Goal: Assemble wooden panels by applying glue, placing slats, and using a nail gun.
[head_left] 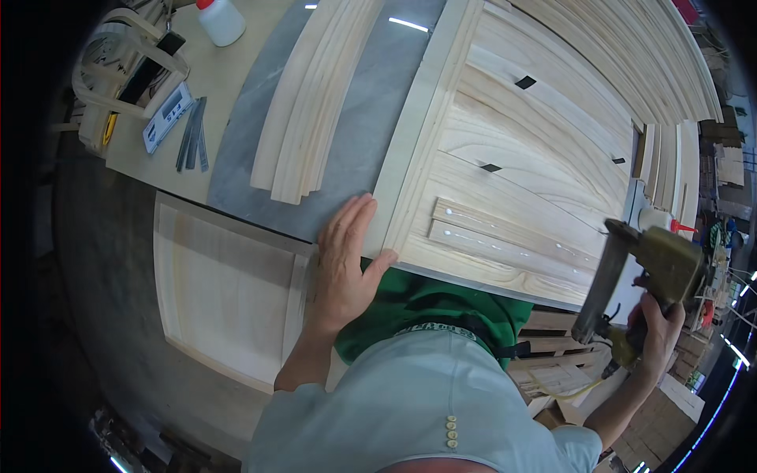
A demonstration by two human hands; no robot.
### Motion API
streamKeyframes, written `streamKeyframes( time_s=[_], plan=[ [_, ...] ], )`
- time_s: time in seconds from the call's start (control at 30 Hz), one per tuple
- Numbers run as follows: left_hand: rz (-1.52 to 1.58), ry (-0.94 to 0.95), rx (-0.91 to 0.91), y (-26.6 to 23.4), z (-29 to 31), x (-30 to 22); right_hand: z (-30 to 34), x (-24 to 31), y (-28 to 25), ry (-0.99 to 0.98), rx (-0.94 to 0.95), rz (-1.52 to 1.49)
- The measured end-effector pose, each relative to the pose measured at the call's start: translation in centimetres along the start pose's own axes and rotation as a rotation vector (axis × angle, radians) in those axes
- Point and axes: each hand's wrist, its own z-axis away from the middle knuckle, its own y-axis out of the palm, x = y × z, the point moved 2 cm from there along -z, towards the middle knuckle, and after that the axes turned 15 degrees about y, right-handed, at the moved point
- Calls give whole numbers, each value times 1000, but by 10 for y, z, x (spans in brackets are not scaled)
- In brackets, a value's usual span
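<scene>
"Which step is it?"
"Seemingly readying to fasten; the next move would call for firm bracing and careful aim."
"The hands?"
"Left hand (344, 256): open, thumb apart, at the near left corner of a broad, pale wooden panel (552, 126). Right hand (658, 331): curled round an olive-green nail gun's (666, 256) grip. Beyond, two narrow, pale wooden strips (505, 227), white drops on them, lie on that panel."

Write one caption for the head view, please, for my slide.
Left hand at the corner of a pale rectangular wooden panel, right hand gripping an olive-brown metal nail gun.
</scene>
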Motion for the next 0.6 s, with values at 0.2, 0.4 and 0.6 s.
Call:
streamKeyframes(
  time_s=[0.2, 0.4, 0.6],
  plan=[
    [-60, -63, -22, -4, -12, -9, -6, 53, 51, -56, 186, 113],
    [-87, -81, -22, -3, -18, -11, -31, 91, 79, -113, 199, 184],
    [-106, -74, -8, -1, -18, -9, -67, 114, 95, -63, 282, 338]
  ],
)
